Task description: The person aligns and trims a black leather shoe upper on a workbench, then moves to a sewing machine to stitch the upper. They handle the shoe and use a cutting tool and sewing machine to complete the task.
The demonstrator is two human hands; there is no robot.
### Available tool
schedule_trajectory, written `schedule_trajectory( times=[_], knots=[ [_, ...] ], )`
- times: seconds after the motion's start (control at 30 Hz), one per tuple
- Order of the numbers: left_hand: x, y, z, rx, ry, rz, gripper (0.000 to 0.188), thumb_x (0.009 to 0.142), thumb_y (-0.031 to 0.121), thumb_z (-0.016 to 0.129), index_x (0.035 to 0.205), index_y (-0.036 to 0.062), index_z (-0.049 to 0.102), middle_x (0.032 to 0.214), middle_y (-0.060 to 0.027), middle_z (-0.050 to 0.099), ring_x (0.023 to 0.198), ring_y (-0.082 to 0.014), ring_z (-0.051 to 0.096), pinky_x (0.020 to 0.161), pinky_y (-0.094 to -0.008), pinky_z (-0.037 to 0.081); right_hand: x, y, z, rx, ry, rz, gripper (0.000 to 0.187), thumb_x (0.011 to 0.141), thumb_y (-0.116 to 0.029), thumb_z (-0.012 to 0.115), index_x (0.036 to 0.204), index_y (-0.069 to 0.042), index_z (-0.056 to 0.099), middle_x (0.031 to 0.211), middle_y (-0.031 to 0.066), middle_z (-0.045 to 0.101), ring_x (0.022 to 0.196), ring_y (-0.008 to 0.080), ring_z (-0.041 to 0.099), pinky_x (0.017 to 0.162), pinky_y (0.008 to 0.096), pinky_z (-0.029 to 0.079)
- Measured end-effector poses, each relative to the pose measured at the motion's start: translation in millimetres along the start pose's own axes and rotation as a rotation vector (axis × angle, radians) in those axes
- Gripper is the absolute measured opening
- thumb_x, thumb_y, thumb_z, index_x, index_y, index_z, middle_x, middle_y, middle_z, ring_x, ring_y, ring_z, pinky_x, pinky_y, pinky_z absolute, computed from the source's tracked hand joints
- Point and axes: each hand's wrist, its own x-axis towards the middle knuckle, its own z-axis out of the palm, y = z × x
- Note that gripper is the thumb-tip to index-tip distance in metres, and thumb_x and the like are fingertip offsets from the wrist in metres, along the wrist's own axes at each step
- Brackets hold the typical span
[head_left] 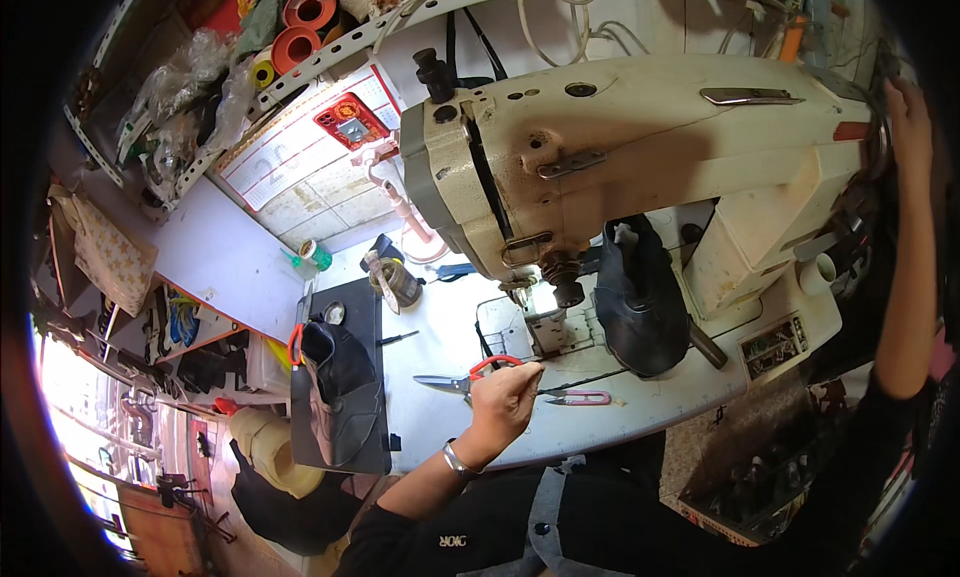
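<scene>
My left hand (503,405) is closed in a pinch above the front of the white table; what its fingertips hold, if anything, is too small to make out. Just behind it lie scissors (440,383) with red handles, partly hidden by the hand. Pink-handled thread snips (582,398) rest to its right. At the far right, my right hand (908,132) reaches up beside the handwheel (880,142) of a cream sewing machine (640,127), fingers stretched out in dim light. A black shoe upper (640,307) sits under the machine's arm, right of the needle area.
On a black board (370,442) to the left lies another dark shoe upper (345,372), with red-handled scissors (296,345) beside it. A pink lamp (410,217) and a jar (400,282) stand behind. A small parts tray (775,347) is set into the table's right end.
</scene>
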Motion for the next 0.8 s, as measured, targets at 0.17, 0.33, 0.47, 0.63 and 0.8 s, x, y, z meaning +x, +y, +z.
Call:
schedule_trajectory(
  times=[0.17,0.33,0.47,0.63,0.8],
  knots=[
    [-10.1,-2.8,5.5,0.027,-0.047,0.045,0.013,0.082,0.002,0.069,0.095,0.0042,0.068,0.075,-0.0131,0.065,0.063,-0.0265,0.063,0.056,-0.0331,0.050,30.1,43.5,47.4,0.470,-0.601,0.485,0.035,0.095,-0.023,0.055,0.124,-0.003,0.061,0.117,0.0164,0.062,0.103,0.0268,0.061,0.094,0.0335,0.045],
    [-16.5,-6.7,4.4,-0.012,0.016,-0.095,0.012,0.086,0.003,0.066,0.098,0.0025,0.068,0.082,-0.0134,0.068,0.071,-0.0249,0.067,0.064,-0.0308,0.052,26.2,42.5,61.1,0.449,-0.710,0.388,0.030,0.097,-0.018,0.050,0.119,-0.003,0.064,0.110,0.0146,0.062,0.094,0.0201,0.061,0.088,0.0296,0.046],
    [-15.3,-5.2,5.2,-0.023,0.019,-0.117,0.012,0.088,0.002,0.064,0.100,0.0012,0.067,0.082,-0.0125,0.068,0.070,-0.0211,0.066,0.064,-0.0292,0.051,17.5,52.7,61.6,0.354,-0.649,0.373,0.038,0.098,-0.030,0.051,0.120,-0.002,0.064,0.110,0.0142,0.063,0.097,0.0203,0.061,0.091,0.0299,0.045],
    [-14.6,-3.2,10.0,-0.063,0.027,-0.124,0.012,0.088,0.000,0.064,0.100,0.0002,0.067,0.083,-0.0103,0.069,0.069,-0.0177,0.065,0.064,-0.0283,0.050,2.7,60.8,60.4,0.386,-0.472,0.456,0.052,0.096,-0.043,0.053,0.128,-0.003,0.059,0.121,0.0115,0.063,0.112,0.0215,0.060,0.094,0.0322,0.043],
    [-20.8,-8.4,11.9,-0.090,0.041,-0.153,0.012,0.088,-0.001,0.063,0.099,0.0000,0.066,0.080,-0.0080,0.067,0.068,-0.0146,0.062,0.063,-0.0268,0.049,-7.8,60.0,62.8,0.193,-0.420,0.328,0.048,0.093,-0.028,0.059,0.137,-0.013,0.053,0.135,0.0084,0.057,0.121,0.0249,0.056,0.099,0.0338,0.042]
  ],
)
